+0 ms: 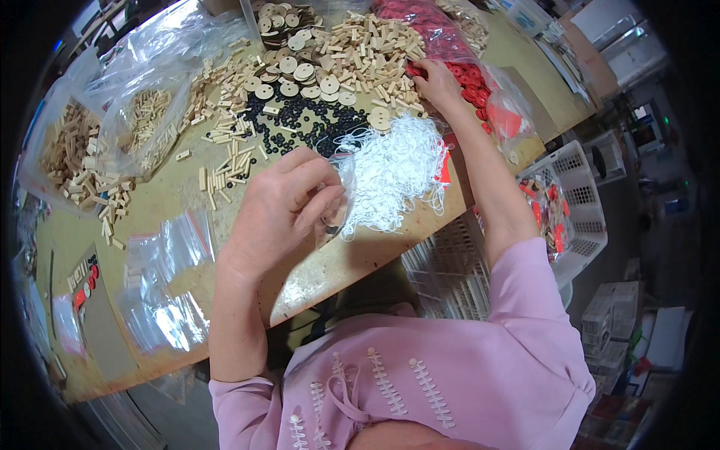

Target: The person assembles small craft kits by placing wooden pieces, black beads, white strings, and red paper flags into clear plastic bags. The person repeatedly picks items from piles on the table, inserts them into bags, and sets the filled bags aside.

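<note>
White strings (pixel 394 176) beside black beads (pixel 306 118)

In the grip of the left hand (pixel 279 204), a bag (pixel 339 210); just right, heaped cords (pixel 397 176) on the table (pixel 300 281). Beyond, beads (pixel 309 126), then discs (pixel 302 71), with piled blocks (pixel 367 45) to their right. Left of that grip, zip bags (pixel 169 251); farther left, a filled tub (pixel 34 161). Right of the right hand (pixel 441 86), heaped round pieces (pixel 469 81); nearer, past the table edge, a crate (pixel 583 180).
</note>
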Demonstrator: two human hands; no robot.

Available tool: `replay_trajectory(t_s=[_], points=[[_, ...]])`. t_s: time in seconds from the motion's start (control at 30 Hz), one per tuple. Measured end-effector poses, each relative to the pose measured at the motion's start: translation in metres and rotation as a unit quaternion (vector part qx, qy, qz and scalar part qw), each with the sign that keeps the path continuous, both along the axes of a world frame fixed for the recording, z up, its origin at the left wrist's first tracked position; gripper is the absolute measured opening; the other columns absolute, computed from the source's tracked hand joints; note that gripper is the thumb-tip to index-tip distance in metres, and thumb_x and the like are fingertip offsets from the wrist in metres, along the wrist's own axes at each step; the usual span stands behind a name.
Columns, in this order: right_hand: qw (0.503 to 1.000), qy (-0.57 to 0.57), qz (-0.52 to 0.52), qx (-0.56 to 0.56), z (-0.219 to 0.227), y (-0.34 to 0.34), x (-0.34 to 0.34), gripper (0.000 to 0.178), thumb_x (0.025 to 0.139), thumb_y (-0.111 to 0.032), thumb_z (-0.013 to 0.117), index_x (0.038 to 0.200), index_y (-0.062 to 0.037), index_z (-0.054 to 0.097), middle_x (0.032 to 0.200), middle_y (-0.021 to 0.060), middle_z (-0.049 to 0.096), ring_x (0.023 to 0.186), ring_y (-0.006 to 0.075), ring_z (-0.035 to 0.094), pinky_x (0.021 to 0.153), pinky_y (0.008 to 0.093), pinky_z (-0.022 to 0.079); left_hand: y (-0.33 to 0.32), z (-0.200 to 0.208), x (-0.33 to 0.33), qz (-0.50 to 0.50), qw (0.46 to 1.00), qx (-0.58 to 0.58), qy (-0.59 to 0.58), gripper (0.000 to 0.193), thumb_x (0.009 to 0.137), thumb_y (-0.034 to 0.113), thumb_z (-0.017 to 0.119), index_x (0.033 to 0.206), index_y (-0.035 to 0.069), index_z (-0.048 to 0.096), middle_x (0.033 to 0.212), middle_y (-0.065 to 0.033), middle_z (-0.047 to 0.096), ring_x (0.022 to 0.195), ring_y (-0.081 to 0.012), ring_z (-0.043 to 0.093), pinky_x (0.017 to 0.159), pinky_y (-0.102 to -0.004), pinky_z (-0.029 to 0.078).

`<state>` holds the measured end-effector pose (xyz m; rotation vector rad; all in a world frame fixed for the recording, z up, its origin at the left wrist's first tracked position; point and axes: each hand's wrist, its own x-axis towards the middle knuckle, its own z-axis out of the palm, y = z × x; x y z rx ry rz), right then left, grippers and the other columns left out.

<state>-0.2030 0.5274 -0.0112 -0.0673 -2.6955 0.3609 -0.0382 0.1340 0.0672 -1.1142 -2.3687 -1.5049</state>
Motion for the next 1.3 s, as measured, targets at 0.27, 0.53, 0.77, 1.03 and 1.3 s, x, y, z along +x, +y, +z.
replay_trajectory(t_s=[0.27,0.53,0.77,1.03,1.3], points=[[0.993,0.086,-0.027,-0.078,-0.013,0.019,0.004,0.029,0.083,-0.024,0.068,0.106,-0.0087,0.074,0.097,0.0177,0.074,0.094,0.0358,0.071,0.085,0.0437,0.056,-0.006,0.004,0.000,-0.004,1.000,-0.015,0.006,0.005,0.087,0.006,0.070,0.089,0.002,0.067,0.086,-0.0109,0.062,0.075,-0.0285,0.065,0.068,-0.0360,0.052],[0.927,-0.013,-0.028,-0.374,-0.008,0.046,0.021,0.022,0.093,-0.013,0.069,0.112,-0.0032,0.072,0.093,0.0061,0.075,0.068,0.0112,0.071,0.061,0.0263,0.054,-0.004,0.003,-0.001,-0.014,1.000,0.001,-0.002,0.008,0.086,0.006,0.071,0.090,0.001,0.068,0.090,-0.0126,0.065,0.079,-0.0301,0.066,0.070,-0.0365,0.053],[0.804,-0.095,0.210,-0.548,0.086,-0.077,0.104,0.023,0.095,-0.011,0.070,0.116,-0.0029,0.070,0.099,0.0055,0.074,0.085,0.0113,0.070,0.076,0.0242,0.055,-0.010,-0.006,-0.006,-0.028,0.999,0.012,0.042,0.011,0.083,0.003,0.075,0.093,0.001,0.071,0.094,-0.0084,0.067,0.089,-0.0221,0.067,0.079,-0.0320,0.053],[0.752,-0.163,0.306,-0.560,0.100,-0.168,0.168,0.018,0.091,-0.004,0.072,0.109,-0.0007,0.068,0.101,0.0063,0.073,0.092,0.0123,0.070,0.087,0.0256,0.056,-0.006,-0.011,-0.012,-0.044,0.996,0.045,0.067,0.014,0.083,0.008,0.075,0.097,0.005,0.074,0.095,-0.0083,0.067,0.086,-0.0234,0.069,0.075,-0.0338,0.056],[0.872,-0.065,0.299,-0.383,0.096,-0.169,0.177,0.017,0.097,-0.012,0.067,0.106,-0.0012,0.075,0.098,0.0013,0.075,0.092,0.0096,0.067,0.088,0.0258,0.052,-0.004,-0.017,-0.015,-0.048,0.996,0.042,0.064,0.012,0.081,0.006,0.077,0.093,0.004,0.075,0.097,-0.0065,0.066,0.091,-0.0197,0.065,0.081,-0.0310,0.053]])
